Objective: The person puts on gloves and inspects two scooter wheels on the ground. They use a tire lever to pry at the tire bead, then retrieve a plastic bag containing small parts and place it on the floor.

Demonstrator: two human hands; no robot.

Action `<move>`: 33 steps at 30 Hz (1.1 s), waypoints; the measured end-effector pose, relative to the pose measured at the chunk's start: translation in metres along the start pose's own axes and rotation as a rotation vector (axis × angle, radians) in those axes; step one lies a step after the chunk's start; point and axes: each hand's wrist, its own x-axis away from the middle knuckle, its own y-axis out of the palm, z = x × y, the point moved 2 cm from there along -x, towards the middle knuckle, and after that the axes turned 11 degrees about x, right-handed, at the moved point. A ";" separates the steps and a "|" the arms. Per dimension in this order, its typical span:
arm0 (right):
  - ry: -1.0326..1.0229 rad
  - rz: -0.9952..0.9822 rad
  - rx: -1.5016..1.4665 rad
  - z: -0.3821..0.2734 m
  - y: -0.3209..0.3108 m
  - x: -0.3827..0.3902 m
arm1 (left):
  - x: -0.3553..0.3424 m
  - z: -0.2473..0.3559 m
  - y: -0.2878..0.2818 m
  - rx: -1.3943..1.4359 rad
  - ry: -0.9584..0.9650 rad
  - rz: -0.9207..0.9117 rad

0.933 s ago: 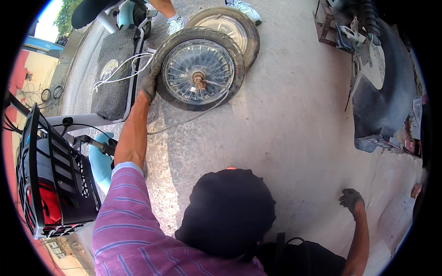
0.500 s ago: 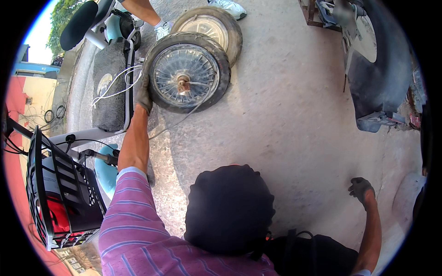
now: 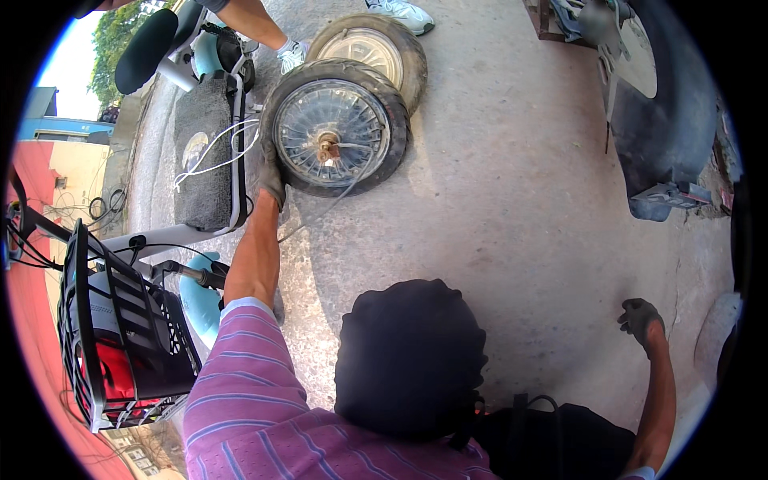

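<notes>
My left hand (image 3: 273,184), in a dark glove, grips the left edge of a spoked wheel (image 3: 352,120) with a black tyre. A rusty axle stands up at the wheel's hub, and a thin cable trails from it toward my forearm. This wheel partly covers a second dusty wheel (image 3: 356,46) behind it. The fingers under the tyre are hidden. Far off to the right, my gloved right hand (image 3: 641,318) hangs over the concrete with loosely bent fingers and nothing in them.
An electric scooter with a grey footboard (image 3: 200,160) and a black basket (image 3: 132,336) stands at left. Another person's shoe (image 3: 294,56) is beside the wheels. A dark body panel (image 3: 660,144) lies at right. A round black scalloped thing (image 3: 410,360) sits before me.
The whole view has shifted slightly, so the scene sits a little farther right. My left hand keeps its grip on the wheel, and my right hand stays out to the side.
</notes>
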 end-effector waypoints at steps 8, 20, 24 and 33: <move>0.004 0.016 -0.035 0.004 -0.003 0.000 | 0.034 -0.014 -0.014 -0.158 -0.336 0.207; 0.007 0.019 -0.065 0.026 -0.002 -0.009 | -0.074 0.129 0.117 -0.907 0.290 -0.071; -0.031 0.013 -0.049 0.021 -0.002 -0.013 | -0.096 0.124 0.146 -1.174 0.288 -0.236; -0.019 0.032 -0.007 0.018 -0.002 -0.002 | -0.109 0.111 0.146 -1.246 0.211 -0.236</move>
